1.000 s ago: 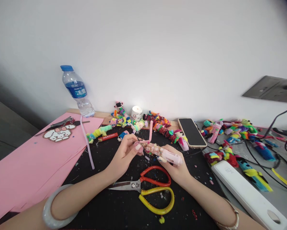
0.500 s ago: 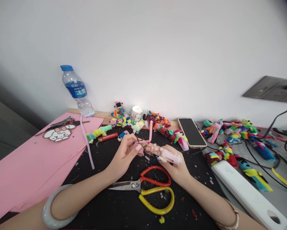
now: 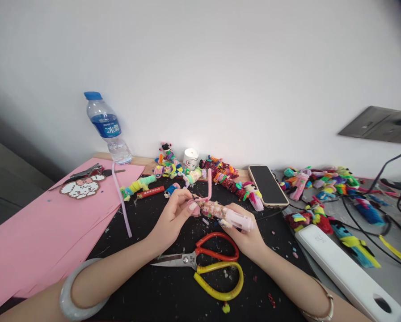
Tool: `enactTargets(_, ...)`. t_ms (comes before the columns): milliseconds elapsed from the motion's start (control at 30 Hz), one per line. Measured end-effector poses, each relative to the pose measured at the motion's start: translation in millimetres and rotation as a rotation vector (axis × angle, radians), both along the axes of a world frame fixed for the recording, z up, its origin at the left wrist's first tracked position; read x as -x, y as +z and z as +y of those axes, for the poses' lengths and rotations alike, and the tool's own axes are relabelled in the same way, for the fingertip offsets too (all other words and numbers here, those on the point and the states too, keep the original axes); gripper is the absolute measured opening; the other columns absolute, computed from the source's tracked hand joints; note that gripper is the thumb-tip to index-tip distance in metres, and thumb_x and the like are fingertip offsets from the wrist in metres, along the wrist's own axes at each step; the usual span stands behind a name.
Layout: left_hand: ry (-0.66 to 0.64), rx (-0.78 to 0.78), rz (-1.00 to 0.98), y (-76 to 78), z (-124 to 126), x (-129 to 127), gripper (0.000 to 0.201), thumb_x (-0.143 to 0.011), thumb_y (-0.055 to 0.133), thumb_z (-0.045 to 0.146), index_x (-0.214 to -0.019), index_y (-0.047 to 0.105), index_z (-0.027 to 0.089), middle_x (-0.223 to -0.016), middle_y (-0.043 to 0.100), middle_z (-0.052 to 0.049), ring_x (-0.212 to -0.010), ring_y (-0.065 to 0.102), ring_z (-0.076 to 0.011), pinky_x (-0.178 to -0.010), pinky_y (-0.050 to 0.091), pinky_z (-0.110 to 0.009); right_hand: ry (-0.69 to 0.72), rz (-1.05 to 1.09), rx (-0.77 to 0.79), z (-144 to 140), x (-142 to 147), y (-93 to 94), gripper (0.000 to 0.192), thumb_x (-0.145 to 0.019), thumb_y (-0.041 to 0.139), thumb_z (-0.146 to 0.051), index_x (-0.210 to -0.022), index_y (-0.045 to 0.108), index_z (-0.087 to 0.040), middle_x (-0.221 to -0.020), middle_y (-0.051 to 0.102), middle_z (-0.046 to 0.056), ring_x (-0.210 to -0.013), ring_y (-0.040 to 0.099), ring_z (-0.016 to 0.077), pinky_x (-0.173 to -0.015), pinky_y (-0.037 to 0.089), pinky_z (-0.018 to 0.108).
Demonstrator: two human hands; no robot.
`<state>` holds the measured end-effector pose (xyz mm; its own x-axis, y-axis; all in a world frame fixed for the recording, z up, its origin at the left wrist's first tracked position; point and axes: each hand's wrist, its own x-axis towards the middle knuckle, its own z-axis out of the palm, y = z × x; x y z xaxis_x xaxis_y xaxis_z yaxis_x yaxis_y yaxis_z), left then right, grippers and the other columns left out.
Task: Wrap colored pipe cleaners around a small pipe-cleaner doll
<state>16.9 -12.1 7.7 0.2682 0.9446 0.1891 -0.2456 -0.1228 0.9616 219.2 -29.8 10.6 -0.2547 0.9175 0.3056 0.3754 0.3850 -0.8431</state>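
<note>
Barely any motion since the earlier frame: pipe cleaner (image 3: pixel 209 184) tip now stands a bit straighter above the pen (image 3: pixel 226 214). Right hand (image 3: pixel 245 235) grips the pen barrel from below, held just above the black mat (image 3: pixel 173 290). Left hand (image 3: pixel 173 217) pinches the pink pipe cleaner at the pen's left end. Scissors (image 3: pixel 207 264) lie on the mat just below both hands; phone (image 3: pixel 266 185) beyond, to the right.

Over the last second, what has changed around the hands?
Very little. The pink pipe cleaner pinched by the left hand has tipped slightly more upright at the pen, which the right hand still grips. Scissors, phone and bottle stayed put.
</note>
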Motion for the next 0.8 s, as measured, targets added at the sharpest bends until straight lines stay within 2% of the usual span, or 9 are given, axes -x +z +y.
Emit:
enactTargets(567, 0.015, 0.047, -0.026, 3.0, -1.0, -0.1, 0.011, -0.086, 0.052, 0.030, -0.089, 0.046, 0.021, -0.070, 0.051, 0.004, -0.068, 0.050, -0.0102, -0.069, 0.043, -0.025, 0.002, 0.000, -0.013, -0.2, -0.4, 0.5, 0.012, -0.079, 0.057, -0.025, -0.072, 0.050, -0.019, -0.066, 0.049, -0.001, -0.058, 0.044, 0.0129, -0.050, 0.033, 0.023)
enactTargets(800, 0.003, 0.054, -0.046, 2.4, -0.2, -0.9, 0.009, -0.087, 0.051, 0.029, -0.089, 0.046, 0.021, -0.073, 0.052, 0.003, -0.068, 0.050, -0.0092, -0.069, 0.043, -0.025, 0.014, 0.024, -0.007, 0.1, -2.7, -2.3, 0.015, -0.079, 0.057, -0.025, -0.069, 0.048, -0.019, -0.064, 0.047, -0.002, -0.057, 0.042, 0.0126, -0.050, 0.032, 0.024)
